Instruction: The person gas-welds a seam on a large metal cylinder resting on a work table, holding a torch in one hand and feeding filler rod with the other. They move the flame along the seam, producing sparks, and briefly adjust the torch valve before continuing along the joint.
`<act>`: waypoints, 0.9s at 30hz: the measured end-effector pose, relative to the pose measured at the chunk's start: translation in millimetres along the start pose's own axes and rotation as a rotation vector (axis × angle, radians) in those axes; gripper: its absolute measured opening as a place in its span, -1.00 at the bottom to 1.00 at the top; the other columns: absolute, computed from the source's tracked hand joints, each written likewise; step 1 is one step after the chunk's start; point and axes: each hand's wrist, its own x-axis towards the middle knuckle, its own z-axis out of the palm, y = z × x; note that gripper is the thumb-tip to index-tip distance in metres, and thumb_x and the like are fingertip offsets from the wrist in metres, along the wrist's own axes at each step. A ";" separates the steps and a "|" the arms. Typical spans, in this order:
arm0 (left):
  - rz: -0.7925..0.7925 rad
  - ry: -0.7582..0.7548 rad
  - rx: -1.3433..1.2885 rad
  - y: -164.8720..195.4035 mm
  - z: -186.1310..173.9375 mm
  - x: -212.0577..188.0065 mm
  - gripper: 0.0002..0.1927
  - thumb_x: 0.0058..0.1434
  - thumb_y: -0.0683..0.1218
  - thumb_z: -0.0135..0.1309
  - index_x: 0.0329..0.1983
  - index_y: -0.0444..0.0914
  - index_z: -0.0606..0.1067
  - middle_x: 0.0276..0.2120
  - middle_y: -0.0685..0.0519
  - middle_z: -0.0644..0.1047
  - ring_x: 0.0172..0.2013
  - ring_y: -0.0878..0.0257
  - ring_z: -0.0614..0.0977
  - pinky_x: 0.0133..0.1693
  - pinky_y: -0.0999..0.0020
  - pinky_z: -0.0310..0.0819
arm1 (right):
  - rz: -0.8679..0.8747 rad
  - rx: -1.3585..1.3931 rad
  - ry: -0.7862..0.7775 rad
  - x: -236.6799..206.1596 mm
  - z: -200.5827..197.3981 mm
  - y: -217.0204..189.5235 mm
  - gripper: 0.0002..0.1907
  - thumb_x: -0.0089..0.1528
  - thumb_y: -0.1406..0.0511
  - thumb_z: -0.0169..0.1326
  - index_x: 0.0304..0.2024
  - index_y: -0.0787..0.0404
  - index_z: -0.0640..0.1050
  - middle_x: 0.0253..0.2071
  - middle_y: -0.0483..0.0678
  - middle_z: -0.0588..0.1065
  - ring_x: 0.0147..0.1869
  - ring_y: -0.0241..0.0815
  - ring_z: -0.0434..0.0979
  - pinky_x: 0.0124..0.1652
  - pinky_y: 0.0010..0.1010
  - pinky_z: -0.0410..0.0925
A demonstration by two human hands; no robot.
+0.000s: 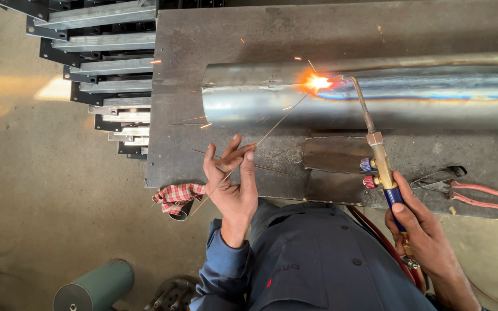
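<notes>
My left hand (233, 184), low in the centre of the frame, pinches the thin filler rod (260, 138) between thumb and fingertips, its far end running up toward the glowing spot (318, 82) on the steel pipe (376, 92) in the upper middle; my right hand (425, 230), lower right, is wrapped shut around the blue handle of the gas torch (378, 155). My pinch is bare and loose, so I judge sparks could sting it and make me jerk the rod off the seam; if the flame lingers there, it could burn through the thin wall; the red hoses (384, 242) run close against my jacket.
</notes>
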 end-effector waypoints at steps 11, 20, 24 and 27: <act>-0.003 0.011 -0.059 -6.8 2.6 -2.1 -0.81 0.39 -0.26 0.13 -0.12 -0.25 0.33 -0.15 -0.07 0.70 0.27 0.05 0.60 0.52 0.00 -0.08 | -0.004 -0.004 -0.005 1.8 2.4 4.2 -0.28 0.34 0.21 -0.16 0.58 -0.06 0.11 -0.51 -0.06 0.27 -0.60 -0.33 0.22 -0.67 -0.46 0.24; -0.020 0.022 -0.071 -7.1 4.3 -1.6 -0.82 0.40 -0.25 0.14 -0.14 -0.25 0.34 -0.15 -0.04 0.70 0.26 0.05 0.61 0.52 0.00 -0.08 | 0.016 -0.015 0.000 3.1 3.4 0.8 -0.28 0.34 0.21 -0.16 0.58 -0.06 0.11 -0.51 -0.06 0.27 -0.57 -0.31 0.23 -0.66 -0.45 0.26; -0.012 0.001 -0.027 -5.1 4.8 3.3 -0.84 0.40 -0.24 0.13 -0.16 -0.24 0.36 -0.16 -0.05 0.70 0.26 0.04 0.61 0.52 -0.03 -0.10 | 0.017 -0.011 0.000 3.5 2.9 -2.0 -0.28 0.34 0.21 -0.16 0.58 -0.06 0.11 -0.51 -0.06 0.27 -0.57 -0.31 0.22 -0.66 -0.45 0.25; -0.018 0.001 0.012 -3.4 3.9 4.8 -0.86 0.39 -0.24 0.14 -0.16 -0.25 0.39 -0.17 -0.05 0.70 0.25 0.04 0.61 0.51 -0.04 -0.09 | 0.027 -0.014 0.002 4.3 2.5 -3.1 -0.28 0.34 0.21 -0.15 0.58 -0.07 0.12 -0.50 -0.06 0.27 -0.59 -0.31 0.22 -0.66 -0.45 0.24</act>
